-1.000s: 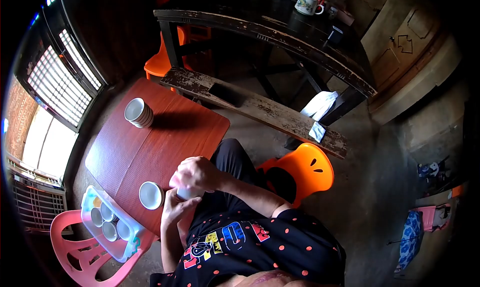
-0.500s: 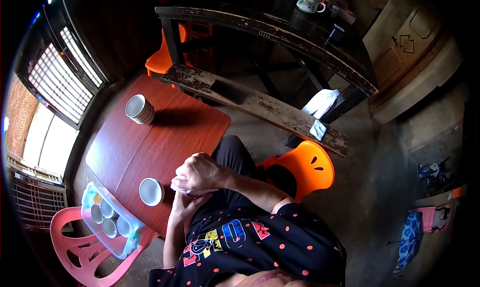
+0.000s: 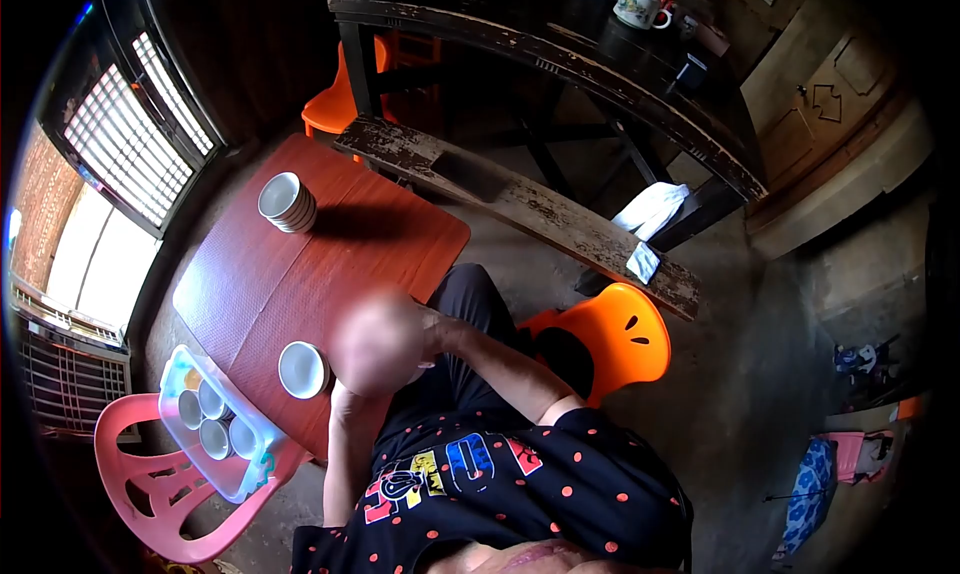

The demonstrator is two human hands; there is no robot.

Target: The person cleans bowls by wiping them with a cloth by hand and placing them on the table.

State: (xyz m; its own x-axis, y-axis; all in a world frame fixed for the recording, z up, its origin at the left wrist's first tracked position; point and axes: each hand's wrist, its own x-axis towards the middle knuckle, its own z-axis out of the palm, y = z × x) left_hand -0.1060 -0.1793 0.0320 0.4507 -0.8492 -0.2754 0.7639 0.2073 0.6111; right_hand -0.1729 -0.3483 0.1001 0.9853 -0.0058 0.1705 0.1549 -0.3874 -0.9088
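Observation:
My left hand (image 3: 362,376) and my right hand (image 3: 408,328) are together over the near edge of the red-brown table (image 3: 330,274), in front of my lap. A blurred patch covers both, so their fingers and anything between them are hidden. A single white bowl (image 3: 303,370) sits on the table just left of the hands, apart from them. Farther back on the same table stands a stack of several bowls (image 3: 286,204).
A clear plastic tub (image 3: 245,484) with several cups or bowls rests on a pink chair (image 3: 115,454) at the left. A worn bench (image 3: 540,219) with white cloths (image 3: 650,211) runs beside a dark table (image 3: 560,49). An orange stool (image 3: 635,339) stands at my right.
The view has shifted slightly. Both hands stay together at the table edge; earlier the right was closed over the left, and now a blur covers them. Bowls and tub keep their places.

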